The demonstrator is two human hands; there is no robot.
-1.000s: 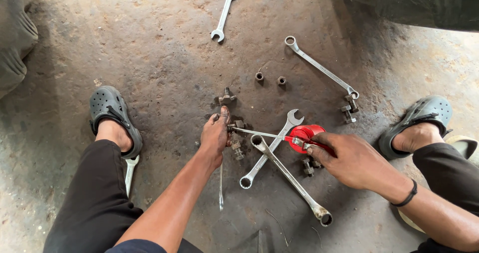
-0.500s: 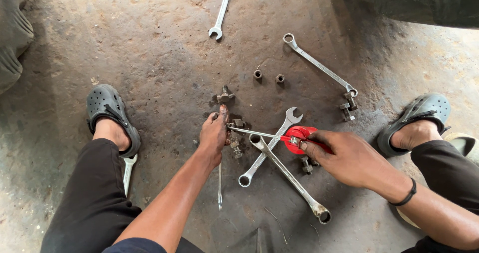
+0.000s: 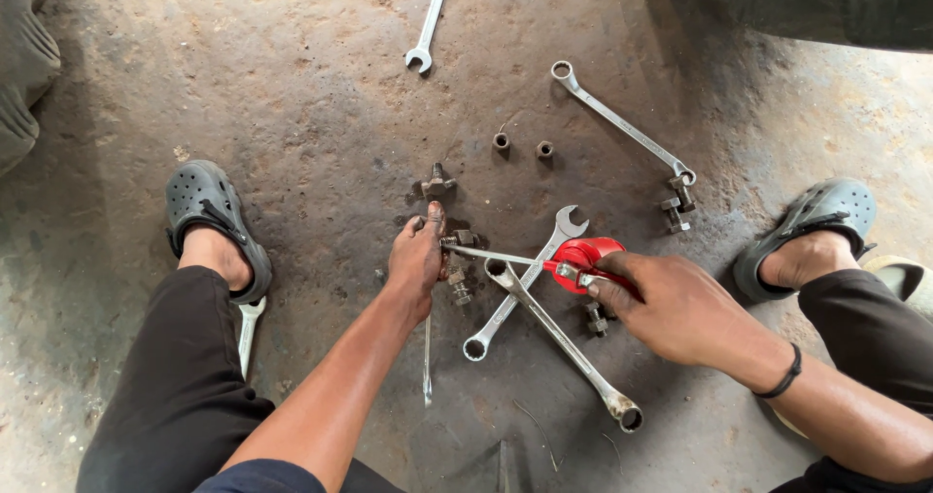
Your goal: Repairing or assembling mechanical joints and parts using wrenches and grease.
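Red-bodied oil can (image 3: 583,257) with thin metal spout, gripped by right hand (image 3: 671,304), lying near-horizontal, pointing left at bolt (image 3: 457,241) pinched by left hand (image 3: 416,260).

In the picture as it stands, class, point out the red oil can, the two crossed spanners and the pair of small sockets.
red oil can (image 3: 581,256), head view, on its red body.
crossed spanners (image 3: 525,284), head view, where the shafts cross.
small sockets (image 3: 501,142), head view, on the left socket.

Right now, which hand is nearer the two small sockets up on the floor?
Left. The left hand lies just below and left of the sockets; the right hand, holding the red tool, sits farther down and right.
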